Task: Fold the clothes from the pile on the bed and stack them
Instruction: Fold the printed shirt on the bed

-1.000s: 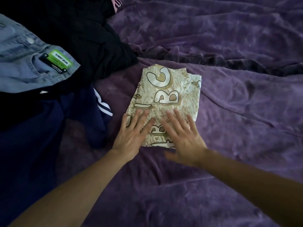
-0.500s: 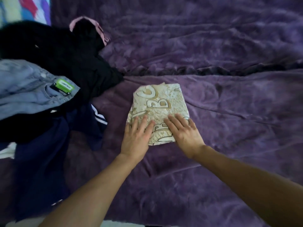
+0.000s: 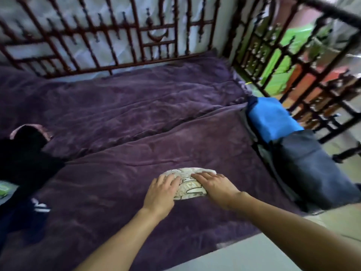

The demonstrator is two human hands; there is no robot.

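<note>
We are laying our left hand (image 3: 161, 192) and right hand (image 3: 214, 185) side by side on the folded printed cloth (image 3: 190, 189). The fingers are fairly straight and pressing down, not curling round it. We cannot tell whether the thumbs are tucking under its near edge. The cloth is lying on the purple blanket (image 3: 136, 118), near the bed's front edge. To do this step well, we are judging it best to slide both hands under from the sides and carry it flat, so the folds stay closed, to the folded blue garment (image 3: 271, 120) and dark folded garment (image 3: 312, 169) at the right. The frame is cutting off the unfolded pile (image 3: 25, 153) at the left. Its dark pieces are hard to tell apart, and blur is smearing the print.
</note>
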